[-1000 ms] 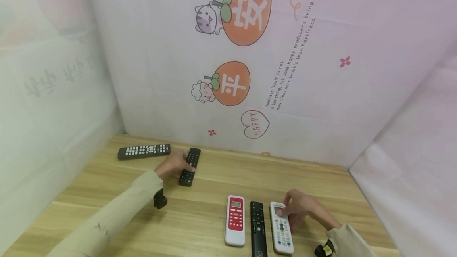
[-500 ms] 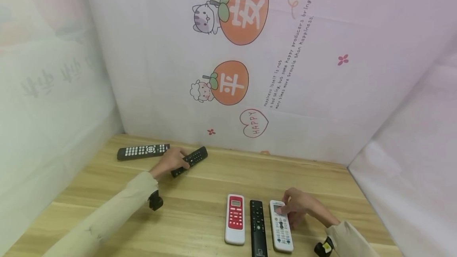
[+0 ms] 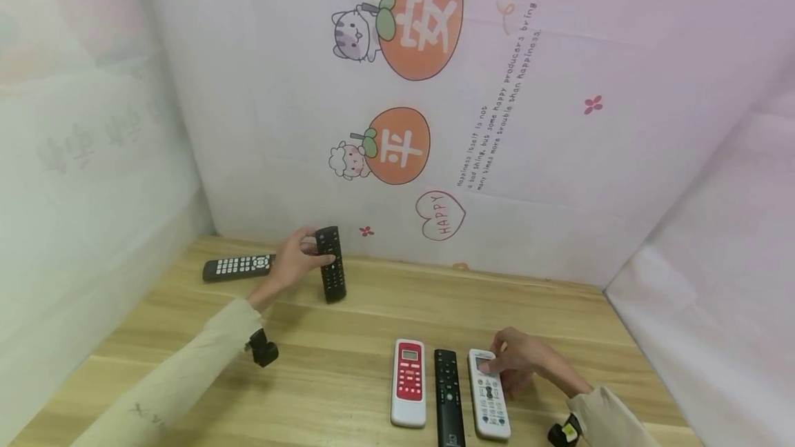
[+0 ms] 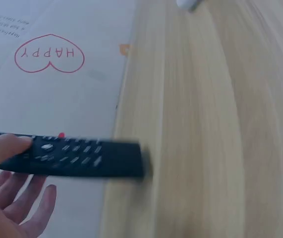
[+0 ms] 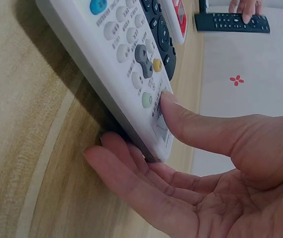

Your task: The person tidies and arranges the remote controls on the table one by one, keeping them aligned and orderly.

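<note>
Near the back wall, my left hand holds a black remote control, thumb across its buttons and fingers behind it. This remote stands steeply tilted, its face toward the head camera; in the left wrist view its free end is blurred. At the front right, my right hand grips the top end of a white remote control. The thumb presses over its small screen, and the fingers reach around its edge and underside. Whether its top end is raised off the table, I cannot tell.
A dark remote with white buttons lies at the back left, partly behind my left hand. A red-and-white remote and a slim black remote lie left of the white one. Printed cloth walls enclose the wooden table.
My left hand has lifted the black remote, swung it clockwise, then turned it back and tipped it up, moving slightly left and toward the wall. My right hand stays on the white remote.
</note>
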Demonstrator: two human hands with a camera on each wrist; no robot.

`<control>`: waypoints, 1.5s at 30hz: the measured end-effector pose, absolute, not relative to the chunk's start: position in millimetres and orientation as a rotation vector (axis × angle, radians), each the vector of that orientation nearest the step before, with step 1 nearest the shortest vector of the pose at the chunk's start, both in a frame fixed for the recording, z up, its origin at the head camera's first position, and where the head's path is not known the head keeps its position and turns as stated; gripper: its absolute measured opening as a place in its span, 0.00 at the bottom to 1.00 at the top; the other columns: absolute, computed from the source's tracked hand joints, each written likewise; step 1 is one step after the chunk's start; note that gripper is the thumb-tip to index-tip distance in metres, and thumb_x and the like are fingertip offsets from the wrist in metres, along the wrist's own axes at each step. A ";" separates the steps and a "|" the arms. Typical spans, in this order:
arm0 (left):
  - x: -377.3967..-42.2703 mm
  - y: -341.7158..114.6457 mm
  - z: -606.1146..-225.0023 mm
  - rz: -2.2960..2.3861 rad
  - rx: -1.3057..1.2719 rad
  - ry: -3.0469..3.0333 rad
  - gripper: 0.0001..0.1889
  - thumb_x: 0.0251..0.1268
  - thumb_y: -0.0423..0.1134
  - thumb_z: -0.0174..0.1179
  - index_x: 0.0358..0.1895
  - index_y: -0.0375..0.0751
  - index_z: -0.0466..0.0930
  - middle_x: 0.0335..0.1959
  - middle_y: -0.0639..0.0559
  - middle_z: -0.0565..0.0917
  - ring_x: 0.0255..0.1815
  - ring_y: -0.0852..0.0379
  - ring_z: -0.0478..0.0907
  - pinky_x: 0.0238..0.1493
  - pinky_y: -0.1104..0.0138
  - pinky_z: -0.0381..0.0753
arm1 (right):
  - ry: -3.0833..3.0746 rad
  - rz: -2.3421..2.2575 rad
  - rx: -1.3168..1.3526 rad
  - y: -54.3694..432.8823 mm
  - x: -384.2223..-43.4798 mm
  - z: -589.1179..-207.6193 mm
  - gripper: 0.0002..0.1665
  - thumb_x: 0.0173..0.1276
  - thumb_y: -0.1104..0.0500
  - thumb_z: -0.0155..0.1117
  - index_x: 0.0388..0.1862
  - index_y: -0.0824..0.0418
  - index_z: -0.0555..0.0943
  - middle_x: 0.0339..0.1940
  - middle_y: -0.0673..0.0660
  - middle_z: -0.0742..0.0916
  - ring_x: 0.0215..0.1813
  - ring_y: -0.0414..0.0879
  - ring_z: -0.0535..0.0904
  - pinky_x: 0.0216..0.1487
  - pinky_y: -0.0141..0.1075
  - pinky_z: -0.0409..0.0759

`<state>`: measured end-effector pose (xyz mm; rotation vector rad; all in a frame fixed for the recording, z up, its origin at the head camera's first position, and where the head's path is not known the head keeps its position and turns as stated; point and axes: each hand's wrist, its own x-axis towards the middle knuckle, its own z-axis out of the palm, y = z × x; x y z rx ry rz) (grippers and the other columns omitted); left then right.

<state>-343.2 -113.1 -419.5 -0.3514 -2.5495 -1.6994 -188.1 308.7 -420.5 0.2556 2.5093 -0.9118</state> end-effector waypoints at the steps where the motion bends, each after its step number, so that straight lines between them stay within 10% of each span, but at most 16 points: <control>1: -342.9 -112.5 -421.9 -1.775 -0.326 -2.517 0.35 0.63 0.36 0.74 0.70 0.31 0.69 0.62 0.28 0.82 0.63 0.33 0.81 0.62 0.46 0.87 | 2.510 -0.925 0.249 308.2 -187.4 -420.8 0.15 0.67 0.66 0.75 0.40 0.67 0.75 0.27 0.63 0.89 0.32 0.58 0.90 0.33 0.48 0.94; 45: -333.5 -123.8 -456.0 -2.323 -0.297 -2.713 0.38 0.71 0.37 0.67 0.77 0.27 0.61 0.54 0.30 0.86 0.44 0.46 0.89 0.45 0.55 0.94 | 2.545 -1.070 0.298 301.4 -179.5 -424.2 0.14 0.68 0.69 0.72 0.43 0.69 0.74 0.33 0.65 0.84 0.29 0.53 0.87 0.31 0.45 0.94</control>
